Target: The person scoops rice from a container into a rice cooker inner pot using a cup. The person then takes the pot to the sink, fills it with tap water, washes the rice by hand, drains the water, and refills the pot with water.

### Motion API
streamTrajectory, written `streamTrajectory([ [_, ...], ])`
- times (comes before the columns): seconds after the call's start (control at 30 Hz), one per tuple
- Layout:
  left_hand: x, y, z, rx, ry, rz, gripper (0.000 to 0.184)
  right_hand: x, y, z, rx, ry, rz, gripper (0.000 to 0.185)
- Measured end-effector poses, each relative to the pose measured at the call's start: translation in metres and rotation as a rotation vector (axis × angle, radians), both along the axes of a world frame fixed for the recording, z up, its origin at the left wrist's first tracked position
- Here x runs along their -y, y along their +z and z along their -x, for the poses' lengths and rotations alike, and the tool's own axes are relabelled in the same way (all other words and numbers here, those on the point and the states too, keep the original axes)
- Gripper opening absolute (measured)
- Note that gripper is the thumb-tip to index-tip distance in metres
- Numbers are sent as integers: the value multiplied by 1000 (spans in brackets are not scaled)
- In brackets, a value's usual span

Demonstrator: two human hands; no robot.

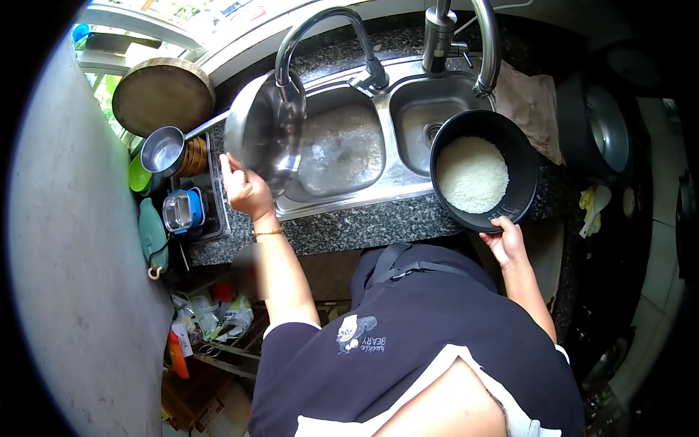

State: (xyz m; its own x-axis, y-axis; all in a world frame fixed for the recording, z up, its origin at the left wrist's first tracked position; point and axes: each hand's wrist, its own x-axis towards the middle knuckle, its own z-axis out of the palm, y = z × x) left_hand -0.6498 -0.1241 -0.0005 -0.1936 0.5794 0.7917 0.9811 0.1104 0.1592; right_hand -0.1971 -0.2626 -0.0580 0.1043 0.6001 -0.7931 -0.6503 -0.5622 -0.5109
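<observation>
Left hand: the metal bowl is held by the left hand at its near left side; the hand is closed on it, but the exact place of each finger cannot be told
Metal bowl: it is tipped on its side, above the left part of the left basin
Right hand: the near rim of the black pot is gripped by the right hand, with the thumb at the rim; what is done by the fingers underneath cannot be told
Black pot: it is held over the near right corner of the right basin and over the counter
Rice: white rice is contained in the pot
Water: rippled water is seen in the left basin
Far side: two taps are fixed behind the basins, the left tap and the right tap
Far right: a brown cloth is laid beside the pot
Far left: a round board is placed upright near a small saucepan
</observation>
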Motion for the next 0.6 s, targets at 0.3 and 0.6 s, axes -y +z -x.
streamTrajectory([
  [0.3, 11, -166, 19, 1389, 281, 41, 4, -10, 9, 10, 36, 13, -1, 7],
  [0.6, -38, -87, 1, 529, -191, 120, 48, -23, 14, 30, 27, 132, 15, 7],
])
